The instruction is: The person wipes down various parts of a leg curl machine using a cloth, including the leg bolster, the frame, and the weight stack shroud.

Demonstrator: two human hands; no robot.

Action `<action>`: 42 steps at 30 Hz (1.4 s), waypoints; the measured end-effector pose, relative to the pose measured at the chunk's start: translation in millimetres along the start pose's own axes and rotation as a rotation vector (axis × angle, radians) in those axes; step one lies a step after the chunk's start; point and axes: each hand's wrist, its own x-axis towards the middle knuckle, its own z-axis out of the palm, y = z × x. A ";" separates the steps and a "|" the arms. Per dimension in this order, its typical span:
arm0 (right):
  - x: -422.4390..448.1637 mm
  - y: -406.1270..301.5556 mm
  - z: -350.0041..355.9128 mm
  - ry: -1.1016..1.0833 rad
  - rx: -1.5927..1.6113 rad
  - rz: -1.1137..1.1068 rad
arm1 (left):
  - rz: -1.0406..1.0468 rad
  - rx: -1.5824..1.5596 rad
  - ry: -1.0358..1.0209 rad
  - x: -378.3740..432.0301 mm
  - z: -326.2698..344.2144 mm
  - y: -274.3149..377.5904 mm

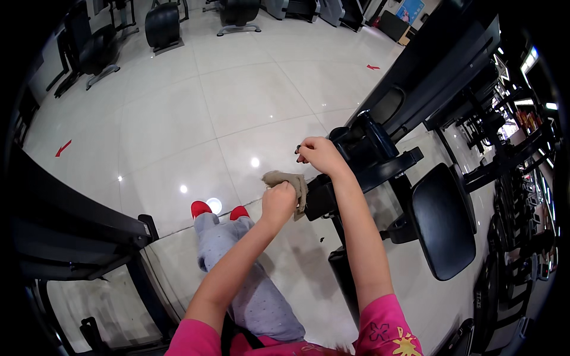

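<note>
My left hand (279,202) grips a folded tan cloth (301,191), which bulges out above and to the right of the fist. The cloth lies against or very near the end of a black padded part (321,198) of an exercise machine; contact is not clear. Higher up and to the right, my right hand (321,153) hangs in the air with its fingers curled inward and dark nails showing. Nothing is visible in it. Beside its wrist are the machine's dark roller pads (378,135).
A black seat pad (443,222) stands to the right. A dark machine frame (80,222) borders the left. Cardio machines (162,26) line the far side of the tiled floor (164,98). Red arrows (63,148) mark the floor. A weight rack (503,249) runs along the right edge.
</note>
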 end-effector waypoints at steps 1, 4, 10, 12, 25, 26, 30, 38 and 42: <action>0.0 -1.3 0.6 -0.001 0.001 -0.001 | -0.008 0.000 -0.041 0.7 -0.7 -0.6; 0.0 -0.6 0.5 -0.013 0.007 0.010 | -0.011 -0.068 -0.292 10.2 -1.5 -6.2; -0.9 -12.0 4.4 -0.207 -0.043 0.147 | -0.072 -0.346 -0.317 7.4 17.6 -25.9; -0.2 -2.3 0.0 -0.220 -0.096 0.143 | -0.100 -0.275 -0.282 7.4 12.6 -9.6; 6.8 13.6 0.0 -0.047 -0.045 0.027 | -0.194 -0.066 -0.071 -14.7 16.3 -4.2; 5.6 13.1 -0.2 -0.047 -0.035 0.035 | -0.193 -0.067 -0.074 -18.1 15.3 -10.0; 4.2 3.4 0.4 -0.114 -0.055 0.100 | -0.194 -0.266 -0.135 -43.3 14.0 -41.9; 1.6 1.8 -2.5 -0.126 -0.058 0.112 | -0.270 -0.378 -0.049 -52.2 -14.5 -30.7; 2.3 -2.4 -2.6 -0.137 -0.060 0.089 | -0.238 -0.319 -0.121 -41.1 -9.2 -25.9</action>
